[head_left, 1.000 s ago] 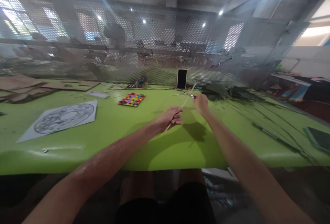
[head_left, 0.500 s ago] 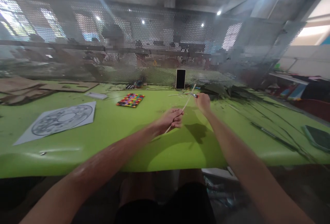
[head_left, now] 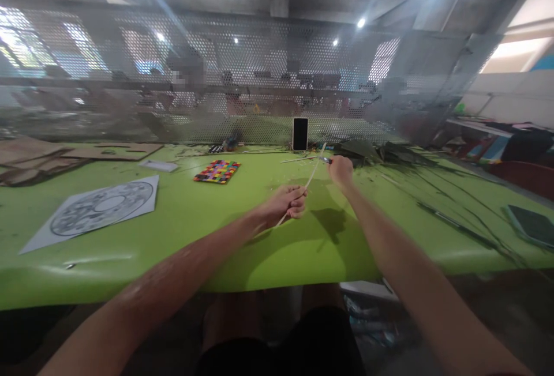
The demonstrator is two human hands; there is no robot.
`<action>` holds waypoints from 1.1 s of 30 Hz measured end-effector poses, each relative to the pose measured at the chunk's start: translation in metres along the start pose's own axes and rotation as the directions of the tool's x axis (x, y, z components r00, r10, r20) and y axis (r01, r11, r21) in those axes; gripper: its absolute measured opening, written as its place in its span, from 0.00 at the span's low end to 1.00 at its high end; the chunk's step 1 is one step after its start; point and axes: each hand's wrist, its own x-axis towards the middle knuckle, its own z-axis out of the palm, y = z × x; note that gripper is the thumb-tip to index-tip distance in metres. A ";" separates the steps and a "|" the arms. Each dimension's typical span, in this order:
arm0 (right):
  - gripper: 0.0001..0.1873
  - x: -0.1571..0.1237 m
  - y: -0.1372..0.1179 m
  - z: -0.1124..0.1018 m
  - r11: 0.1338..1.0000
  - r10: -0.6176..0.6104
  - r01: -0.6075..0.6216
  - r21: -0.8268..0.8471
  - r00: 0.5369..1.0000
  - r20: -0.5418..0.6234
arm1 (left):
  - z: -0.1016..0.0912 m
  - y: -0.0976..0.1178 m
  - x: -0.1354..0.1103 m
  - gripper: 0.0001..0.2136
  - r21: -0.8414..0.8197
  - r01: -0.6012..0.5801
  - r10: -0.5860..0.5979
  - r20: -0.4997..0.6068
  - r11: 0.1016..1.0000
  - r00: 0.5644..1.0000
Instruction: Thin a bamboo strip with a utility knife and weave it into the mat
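My left hand [head_left: 289, 202] is closed round a thin pale wooden stick [head_left: 314, 173]. The stick slants up and away from me, its near end poking out below my fingers. Beyond it to the right, my right hand [head_left: 341, 172] grips a small knife [head_left: 324, 159], its handle mostly hidden in the fist. The metal end of the knife meets the stick near its far tip. Pale shavings and another thin stick [head_left: 298, 160] lie on the green table behind my left hand.
A green-covered table [head_left: 182, 260] spans the view. On it are a printed sheet [head_left: 104, 206], a colourful woven square [head_left: 217, 172], cardboard pieces [head_left: 30, 160], a propped dark-screened device [head_left: 300, 134], dark leaves [head_left: 359, 150] and a phone [head_left: 530, 225]. A perforated screen [head_left: 259, 76] stands behind.
The view has shifted slightly, so things on the table appear a little to the left and lower. Both hands keep their holds, and the knife stays at the stick's far part.
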 end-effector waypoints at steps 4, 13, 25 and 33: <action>0.17 0.003 0.007 0.000 0.999 0.032 -0.032 -0.003 0.999 -0.017 | 0.002 0.001 -0.001 0.14 0.024 0.003 -0.003 0.014 1.000 1.000; 0.16 0.009 0.020 0.004 0.996 0.086 -0.085 0.007 0.996 -0.021 | -0.005 -0.004 0.001 0.13 0.088 0.012 -0.015 0.043 0.996 0.999; 0.18 0.014 0.026 0.011 0.992 0.127 -0.126 0.011 0.991 -0.046 | -0.002 -0.006 0.000 0.13 0.050 0.020 -0.022 0.042 0.999 0.999; 0.20 0.011 0.029 0.010 0.989 0.144 -0.143 0.021 0.989 -0.033 | -0.004 -0.005 0.003 0.13 0.048 0.005 -0.009 0.072 0.999 0.997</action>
